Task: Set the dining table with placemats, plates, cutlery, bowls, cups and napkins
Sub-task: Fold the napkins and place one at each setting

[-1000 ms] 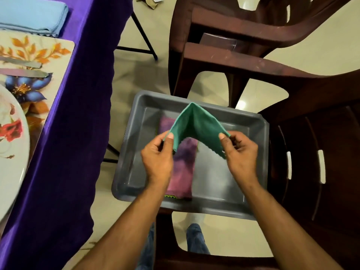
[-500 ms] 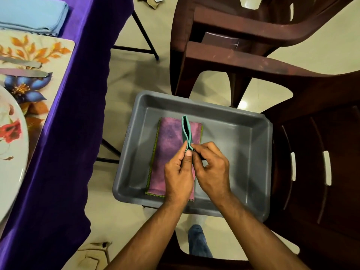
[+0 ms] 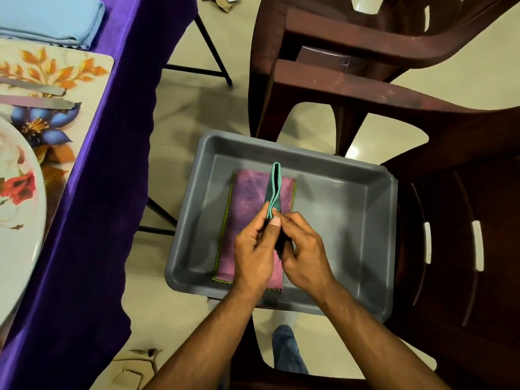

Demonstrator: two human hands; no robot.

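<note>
Fingertips (image 3: 275,221) of left hand (image 3: 254,251) and right hand (image 3: 305,256) pinch the folded teal napkin (image 3: 275,187) closed, apparently to align its edges; the grip beneath is hidden. Napkin stands on edge above the purple napkin (image 3: 247,215) lying in the grey tray (image 3: 351,220) on a chair (image 3: 464,220), beside the table (image 3: 112,164).
</note>
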